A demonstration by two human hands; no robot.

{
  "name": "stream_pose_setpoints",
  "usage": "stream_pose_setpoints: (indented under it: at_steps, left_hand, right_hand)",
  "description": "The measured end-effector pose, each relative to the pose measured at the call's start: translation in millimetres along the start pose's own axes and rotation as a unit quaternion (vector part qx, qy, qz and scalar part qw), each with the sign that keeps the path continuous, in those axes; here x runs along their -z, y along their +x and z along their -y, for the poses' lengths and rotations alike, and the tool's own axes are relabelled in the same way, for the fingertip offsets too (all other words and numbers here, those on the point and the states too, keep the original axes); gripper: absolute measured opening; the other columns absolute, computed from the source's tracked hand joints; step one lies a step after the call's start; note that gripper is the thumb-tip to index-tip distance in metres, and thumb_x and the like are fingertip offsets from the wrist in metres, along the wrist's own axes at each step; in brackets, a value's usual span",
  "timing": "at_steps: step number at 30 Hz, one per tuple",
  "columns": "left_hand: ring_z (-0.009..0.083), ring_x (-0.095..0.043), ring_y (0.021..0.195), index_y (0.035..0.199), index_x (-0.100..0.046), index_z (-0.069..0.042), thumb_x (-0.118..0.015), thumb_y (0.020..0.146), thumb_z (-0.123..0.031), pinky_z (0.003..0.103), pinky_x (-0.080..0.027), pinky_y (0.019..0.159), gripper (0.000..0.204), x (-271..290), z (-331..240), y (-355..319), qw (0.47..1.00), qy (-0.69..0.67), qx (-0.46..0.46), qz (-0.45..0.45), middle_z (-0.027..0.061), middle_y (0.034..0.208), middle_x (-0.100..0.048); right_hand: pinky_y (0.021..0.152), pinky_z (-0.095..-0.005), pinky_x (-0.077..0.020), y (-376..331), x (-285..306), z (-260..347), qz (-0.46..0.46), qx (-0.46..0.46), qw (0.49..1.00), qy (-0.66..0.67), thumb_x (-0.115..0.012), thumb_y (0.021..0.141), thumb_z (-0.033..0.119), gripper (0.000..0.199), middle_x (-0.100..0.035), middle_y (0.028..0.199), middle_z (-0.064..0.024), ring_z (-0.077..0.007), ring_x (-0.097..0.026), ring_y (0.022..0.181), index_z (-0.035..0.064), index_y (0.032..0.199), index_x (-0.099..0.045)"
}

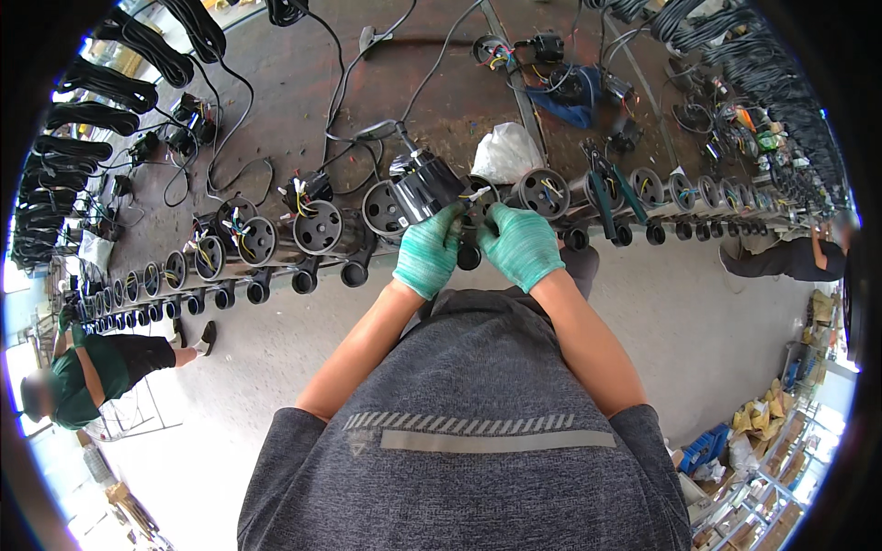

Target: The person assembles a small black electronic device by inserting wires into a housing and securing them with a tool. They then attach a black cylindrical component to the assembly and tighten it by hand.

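Note:
Both of my hands wear green knit gloves and meet at the near edge of the bench. My left hand (427, 254) is closed at the lower end of a shiny black cylindrical unit (425, 190), which lies tilted with a black cable (405, 138) leaving its far end. Short coloured wires (476, 194) stick out by its near end. Just to the right, my right hand (521, 246) has its fingers pinched together; what they hold is hidden. Beside it is a round housing (540, 191) with wires inside. Another housing (379, 209) stands left of the unit.
A long row of similar housings (319, 227) lines the bench edge. Green-handled pliers (606, 188) lie across it, near a white plastic bag (508, 153). Coiled black cables (101, 87) hang along the far sides. One person (87, 376) is at left, another (799, 257) at right.

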State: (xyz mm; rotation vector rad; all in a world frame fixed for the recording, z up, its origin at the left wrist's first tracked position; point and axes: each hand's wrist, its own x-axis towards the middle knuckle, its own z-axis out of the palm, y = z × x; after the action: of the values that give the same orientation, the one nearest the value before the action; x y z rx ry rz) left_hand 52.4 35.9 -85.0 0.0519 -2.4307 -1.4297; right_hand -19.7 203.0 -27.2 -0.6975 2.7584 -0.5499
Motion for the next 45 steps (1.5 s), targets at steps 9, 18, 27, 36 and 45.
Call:
stream_pose_setpoints:
  at_steps: [9,18,27,36,45]
  left_hand:
    - [0.0439,-0.069,0.101,0.131,-0.067,-0.005,-0.066,0.100,-0.008,0.051,-0.056,0.085,0.032,-18,20,-4,0.993,0.100,-0.037,0.049,0.0203,0.117,-0.071]
    - [0.0449,-0.067,0.102,0.132,-0.067,-0.005,-0.063,0.098,-0.003,0.051,-0.054,0.089,0.034,-20,17,3,0.991,0.121,-0.048,0.041,0.0213,0.118,-0.070]
    - [0.0452,-0.068,0.101,0.132,-0.067,-0.003,-0.063,0.099,-0.004,0.051,-0.056,0.087,0.033,-14,14,2,0.995,0.069,0.016,0.067,0.0220,0.118,-0.071]
    - [0.0351,-0.070,0.102,0.134,-0.064,-0.002,-0.061,0.103,-0.004,0.046,-0.056,0.092,0.031,-7,12,3,0.996,0.019,-0.009,0.089,0.0176,0.118,-0.072]
    - [0.0268,-0.066,0.105,0.143,-0.057,-0.004,-0.062,0.101,0.004,0.042,-0.055,0.096,0.043,-11,13,6,0.988,-0.086,0.039,0.122,0.0109,0.121,-0.066]
  right_hand:
    - [0.072,-0.0485,-0.0569,-10,1,-28,0.027,0.122,0.990,0.072,-0.069,0.096,0.016,0.017,-0.075,0.090,-0.0191,-0.0389,-0.072,0.082,0.0050,0.107,-0.076]
    - [0.071,-0.0369,-0.0583,-12,2,-23,-0.145,0.309,0.930,-0.135,-0.070,0.082,0.013,0.018,-0.067,0.088,-0.0050,-0.0226,-0.072,0.081,0.0110,0.100,-0.071]
    - [0.070,-0.0374,-0.0568,-11,1,-25,-0.187,0.317,0.921,-0.131,-0.071,0.079,0.011,0.024,-0.065,0.087,-0.0053,-0.0233,-0.070,0.081,0.0084,0.103,-0.071]
    - [0.067,-0.0424,-0.0580,-9,-16,-30,-0.183,0.234,0.954,-0.032,-0.074,0.087,0.011,0.017,-0.069,0.090,-0.0097,-0.0297,-0.072,0.079,0.0095,0.103,-0.071]
    - [0.071,-0.0478,-0.0573,-3,-21,-27,-0.131,0.085,0.977,0.142,-0.072,0.096,0.020,0.015,-0.073,0.087,-0.0198,-0.0402,-0.072,0.081,0.0043,0.095,-0.071]
